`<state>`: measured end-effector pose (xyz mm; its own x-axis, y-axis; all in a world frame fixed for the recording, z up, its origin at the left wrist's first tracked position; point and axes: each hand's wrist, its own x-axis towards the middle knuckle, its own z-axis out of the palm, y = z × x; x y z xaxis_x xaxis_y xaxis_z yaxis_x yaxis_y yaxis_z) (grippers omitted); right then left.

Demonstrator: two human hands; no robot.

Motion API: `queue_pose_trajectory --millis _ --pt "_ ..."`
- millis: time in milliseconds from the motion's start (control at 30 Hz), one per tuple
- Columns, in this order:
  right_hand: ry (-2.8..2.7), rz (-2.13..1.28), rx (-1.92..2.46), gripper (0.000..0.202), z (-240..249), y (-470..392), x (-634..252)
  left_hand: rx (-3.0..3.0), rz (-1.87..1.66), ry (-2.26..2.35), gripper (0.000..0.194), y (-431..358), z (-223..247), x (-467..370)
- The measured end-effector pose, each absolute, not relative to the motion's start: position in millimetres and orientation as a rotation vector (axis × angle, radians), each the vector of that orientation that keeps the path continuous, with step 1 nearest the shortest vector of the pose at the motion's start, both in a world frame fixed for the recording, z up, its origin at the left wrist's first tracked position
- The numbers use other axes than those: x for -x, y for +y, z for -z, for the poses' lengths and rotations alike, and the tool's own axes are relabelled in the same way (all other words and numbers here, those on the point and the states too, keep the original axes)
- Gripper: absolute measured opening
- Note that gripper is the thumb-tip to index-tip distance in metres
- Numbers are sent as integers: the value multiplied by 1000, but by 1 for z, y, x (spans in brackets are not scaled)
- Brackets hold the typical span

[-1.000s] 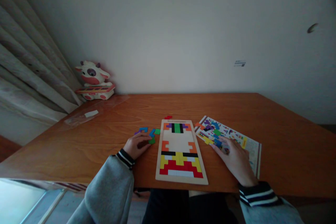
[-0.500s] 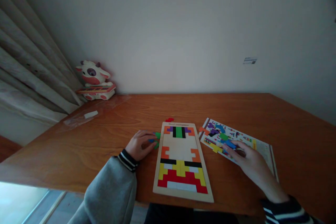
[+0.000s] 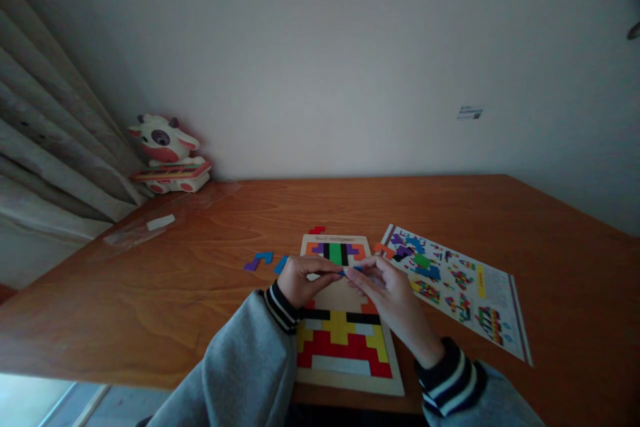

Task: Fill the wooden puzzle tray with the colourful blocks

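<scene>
The small blue piece (image 3: 357, 269) is up over the middle of the puzzle board (image 3: 391, 383), pinched between your two hands. Your left hand (image 3: 300, 280) closes finger and thumb on one end, and your right hand (image 3: 395, 293) grips the other; the piece is mostly hidden there, so it may be two thin pieces rather than one. It should handle as light and stiff, probably smooth painted wood – little weight to fight, but thin enough to slip or twist if you squeeze only a corner. Take it by opposite side edges, fingertips clear of the underside, and a gentle pinch should do.

Under your hands, the board lies flat on the table (image 3: 240, 320), with yellow pieces (image 3: 339, 328) and red pieces (image 3: 333, 347) in its near half. They look shallow, so their edges would be hard to catch – a fingernail at a seam would serve better than a pinch.

Left of the board lie a purple piece (image 3: 252, 265) and an L-shaped blue one (image 3: 265, 257). Right of it is the printed sheet (image 3: 500, 280), likely limp and best held by its border.
</scene>
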<state>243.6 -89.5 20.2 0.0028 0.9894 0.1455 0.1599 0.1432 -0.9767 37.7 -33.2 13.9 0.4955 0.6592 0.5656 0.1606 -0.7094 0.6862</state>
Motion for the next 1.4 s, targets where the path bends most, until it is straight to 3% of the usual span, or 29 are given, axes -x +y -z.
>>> queue_pose_trajectory --millis 200,433,767,933,1100,1400 --pt "-1701 -264 1740 50 -3 -80 -359 -2212 -1057 1070 25 -11 -4 2" --pt "-1828 -546 1785 48 12 -67 -422 -2401 -851 1108 26 0 2 22" --pt "-1787 -849 1701 33 -8 -55 -428 -2608 -919 916 26 11 10 34" --pt "-1659 -984 1554 37 -22 -50 -394 -2658 -933 933 24 8 6 28" --pt "-1712 -766 1428 39 -31 -35 -335 -2775 -867 695 23 -1 0 20" --pt "-1704 -446 1201 25 -5 -40 -291 -2875 -796 751 28 -4 2 17"
